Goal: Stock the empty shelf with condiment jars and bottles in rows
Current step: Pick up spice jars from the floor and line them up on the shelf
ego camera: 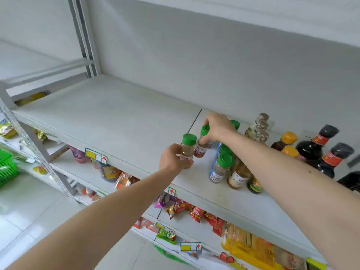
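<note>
My left hand (172,158) grips a green-capped spice jar (188,146) of pale powder, held upright near the front edge of the grey shelf (109,114). Just behind it, my right hand (217,126) closes over the green cap of a second spice jar (200,149) with reddish contents and tilts it slightly. To the right stand more green-capped jars (222,168), amber bottles (238,177), yellow-capped bottles (286,141), dark soy sauce bottles (319,145) and grey-capped bottles (259,127) in rows. The shelf's left half is bare.
A seam (194,119) divides the shelf boards just left of my hands. Lower shelves hold snack packets (196,211) and a yellow package (251,248). A green basket (7,168) sits far left. Price tags (96,154) hang on the shelf edge. An upper shelf overhangs.
</note>
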